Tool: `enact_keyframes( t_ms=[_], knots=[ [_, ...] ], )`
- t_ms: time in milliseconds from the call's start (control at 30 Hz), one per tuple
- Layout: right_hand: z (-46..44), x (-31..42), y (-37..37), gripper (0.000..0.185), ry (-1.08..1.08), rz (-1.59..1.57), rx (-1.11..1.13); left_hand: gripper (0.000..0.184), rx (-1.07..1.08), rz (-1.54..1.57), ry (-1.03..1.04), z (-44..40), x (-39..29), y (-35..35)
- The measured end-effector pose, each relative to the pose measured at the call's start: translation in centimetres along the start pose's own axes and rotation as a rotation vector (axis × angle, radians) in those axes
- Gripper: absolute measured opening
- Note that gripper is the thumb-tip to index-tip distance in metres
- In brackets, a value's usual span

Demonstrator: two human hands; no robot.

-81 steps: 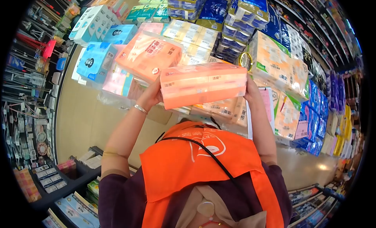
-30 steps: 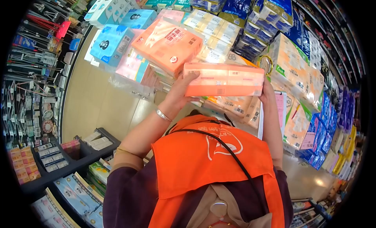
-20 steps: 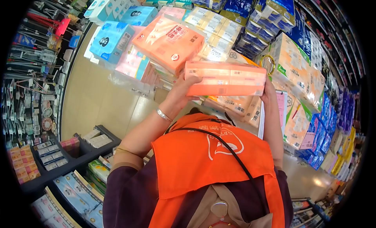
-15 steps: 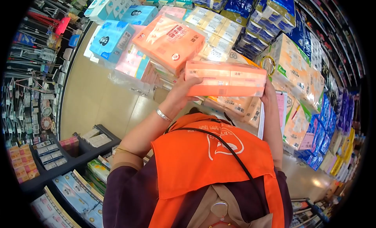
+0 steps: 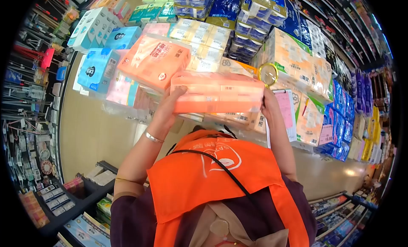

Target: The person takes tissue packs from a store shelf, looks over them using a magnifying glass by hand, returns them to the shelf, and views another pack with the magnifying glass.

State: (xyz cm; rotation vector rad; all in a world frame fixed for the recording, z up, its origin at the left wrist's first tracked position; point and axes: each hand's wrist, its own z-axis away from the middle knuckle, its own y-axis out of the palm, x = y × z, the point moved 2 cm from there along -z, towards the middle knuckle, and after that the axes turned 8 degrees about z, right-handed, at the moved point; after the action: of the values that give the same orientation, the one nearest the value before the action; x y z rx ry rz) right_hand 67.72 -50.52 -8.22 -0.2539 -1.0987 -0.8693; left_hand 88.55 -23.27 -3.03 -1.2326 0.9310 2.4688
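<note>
A pink-orange tissue pack [image 5: 217, 93] in clear wrap is held up in front of my chest, its long side facing me. My left hand [image 5: 170, 103] grips its left end, thumb on the near face. At the right end my right hand [image 5: 268, 101] is closed round the edge, its fingers partly hidden. Just behind lies a larger pink-orange tissue pack [image 5: 156, 60] on the stacked goods. Beside my right hand are a magnifying glass [image 5: 268, 74] with a gold rim and a clipboard with pink paper [image 5: 285, 106].
Blue tissue packs [image 5: 97, 70] sit at the left of the pile, cream packs [image 5: 202, 36] behind, and orange-and-white packs [image 5: 293, 62] at the right. Hanging goods line the left wall. A dark shelf unit [image 5: 80, 204] stands at the lower left, near the beige floor [image 5: 91, 132].
The view has swung, so the pile and my hands sit further left in the picture, and more of the goods behind shows. Both hands still hold the pack.
</note>
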Motion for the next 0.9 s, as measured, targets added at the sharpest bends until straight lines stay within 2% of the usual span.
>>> enact_keyframes(
  t_ms=[133, 200, 267, 367, 400, 567, 600, 700, 800, 900],
  knots=[
    [3.5, -1.1, -1.6, 0.039, 0.011, -0.063, 0.081, 0.061, 0.003, -0.114, 0.086, 1.0, -4.1, 2.4],
    [5.1, -1.8, -0.9, 0.040, 0.037, -0.058, 0.137, 0.060, 0.111, -0.282, 0.140, 0.4, -7.4, 3.3],
    [6.6, -2.1, 1.4, 0.043, 0.074, -0.003, 0.189, 0.056, 0.191, -0.466, 0.236, -1.0, -10.7, 3.9],
    [7.3, -3.3, 6.2, 0.047, 0.125, -0.163, 0.452, 0.055, 0.251, -0.752, 0.322, -2.5, -14.4, 4.9],
    [7.2, -3.9, 7.5, 0.048, 0.156, -0.166, 0.471, 0.056, 0.212, -0.856, 0.351, -1.9, -15.3, 5.7],
    [5.6, -8.6, 8.7, 0.049, 0.295, -0.061, 0.632, 0.057, 0.161, -1.155, 0.371, -4.6, -12.8, 3.5],
    [5.3, -9.1, 8.6, 0.047, 0.327, 0.027, 0.600, 0.057, 0.162, -1.192, 0.380, -4.9, -12.0, 2.8],
    [5.0, -9.4, 8.3, 0.048, 0.375, 0.059, 0.579, 0.062, 0.143, -1.147, 0.506, -3.6, -10.7, 2.7],
    [5.0, -9.0, 9.0, 0.048, 0.385, 0.074, 0.536, 0.062, 0.154, -1.116, 0.487, -3.1, -10.5, 2.5],
    [4.9, -8.8, 9.1, 0.048, 0.341, 0.121, 0.595, 0.059, 0.093, -1.172, 0.605, -2.3, -10.1, 2.4]
  ],
)
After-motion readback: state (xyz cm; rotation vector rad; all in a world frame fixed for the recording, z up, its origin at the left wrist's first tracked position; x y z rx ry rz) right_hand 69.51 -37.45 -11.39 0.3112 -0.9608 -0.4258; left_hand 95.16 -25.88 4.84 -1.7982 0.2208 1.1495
